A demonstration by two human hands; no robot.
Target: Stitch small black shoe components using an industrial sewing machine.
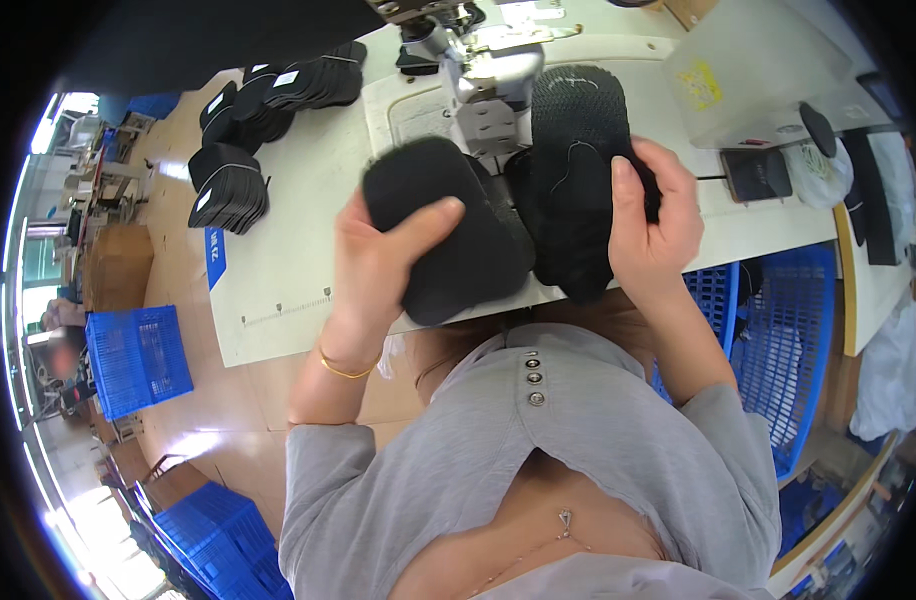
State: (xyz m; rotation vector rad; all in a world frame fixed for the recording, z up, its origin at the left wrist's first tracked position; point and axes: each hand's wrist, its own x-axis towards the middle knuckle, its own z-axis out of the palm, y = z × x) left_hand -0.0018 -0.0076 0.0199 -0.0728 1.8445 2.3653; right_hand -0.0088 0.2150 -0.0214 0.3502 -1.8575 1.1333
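My left hand [378, 248] grips a smooth black padded piece [448, 235] with rounded corners. Its thumb lies flat across the top and the fingers are hidden beneath. Another dark, mesh-like piece [506, 222] shows behind its right edge. In my right hand [660, 215] is a long black textured piece [580, 130], pinched at its right side; a pale loose thread curls on its face. Folded black material hangs below it, its layers hard to tell apart. Both pieces are at the front of the sewing machine head [490, 100], just above the white table.
Bundles of black pieces [228, 185] with white labels lie on the white sewing table [278, 270] at the left. A translucent plastic bin [753, 75] and a dark small box [756, 175] stand right. Blue baskets [783, 350] sit below right, another blue crate [138, 360] on the floor left.
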